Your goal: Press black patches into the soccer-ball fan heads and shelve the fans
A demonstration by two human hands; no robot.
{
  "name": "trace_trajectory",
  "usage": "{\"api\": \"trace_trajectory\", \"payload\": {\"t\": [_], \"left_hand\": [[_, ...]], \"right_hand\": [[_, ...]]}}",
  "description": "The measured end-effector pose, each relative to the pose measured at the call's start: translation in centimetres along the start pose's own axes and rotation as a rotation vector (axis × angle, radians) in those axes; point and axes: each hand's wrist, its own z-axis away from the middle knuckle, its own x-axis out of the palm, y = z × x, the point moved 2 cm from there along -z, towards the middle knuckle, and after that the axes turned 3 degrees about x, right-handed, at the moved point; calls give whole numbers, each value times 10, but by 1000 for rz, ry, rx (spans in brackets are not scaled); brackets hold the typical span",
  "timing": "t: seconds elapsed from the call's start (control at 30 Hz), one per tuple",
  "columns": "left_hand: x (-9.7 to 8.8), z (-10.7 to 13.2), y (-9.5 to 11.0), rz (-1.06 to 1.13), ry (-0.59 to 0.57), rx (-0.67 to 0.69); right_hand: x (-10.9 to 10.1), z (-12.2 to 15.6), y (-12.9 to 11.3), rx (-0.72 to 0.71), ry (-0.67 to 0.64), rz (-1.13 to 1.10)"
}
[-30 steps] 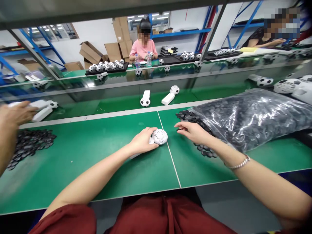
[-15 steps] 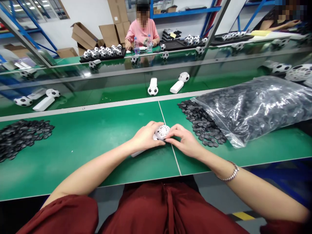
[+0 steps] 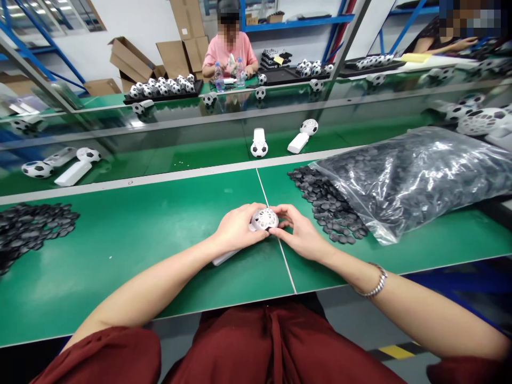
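Obscured and cropped items
Left hand (image 3: 242, 228) covers most of the handle (image 3: 224, 258); right hand (image 3: 298, 231) masks the ball's (image 3: 265, 217) right edge. Frame edges crop black pile (image 3: 36, 228) and bag (image 3: 420, 181). Specks (image 3: 183, 164): too small to identify.

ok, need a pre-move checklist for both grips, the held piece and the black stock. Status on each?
1. Left grip secure on the ball head: ok, wrapped around its left side.
2. Right grip on the ball head: ok, fingertips at its right edge.
3. Black piece pinched or seated there: cannot tell, fingers cover it.
4. Handle fully visible: not ok, left grip hides most.
5. Loose black pieces near right grip: ok, piled beside the plastic bag.
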Motion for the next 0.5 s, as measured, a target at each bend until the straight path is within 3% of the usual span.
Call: {"api": "trace_trajectory", "payload": {"t": [0.07, 0.13, 0.23, 0.3, 0.37, 0.5], "left_hand": [[0, 0, 1, -13, -4, -6], [1, 0, 0, -14, -6, -10], [1, 0, -2, -4, -6, -38], [2, 0, -3, 6, -13, -60], [2, 0, -4, -2, -23, -69], [2, -1, -2, -53, -37, -36]], "right_hand": [[-11, -13, 3, 3, -68, 39], [-30, -35, 11, 4, -111, 215], [-71, -77, 26, -1, 149, 900], [-89, -100, 38, 4, 195, 1046], [-95, -115, 47, -14, 159, 1118], [-89, -121, 52, -85, 22, 1233]]}}
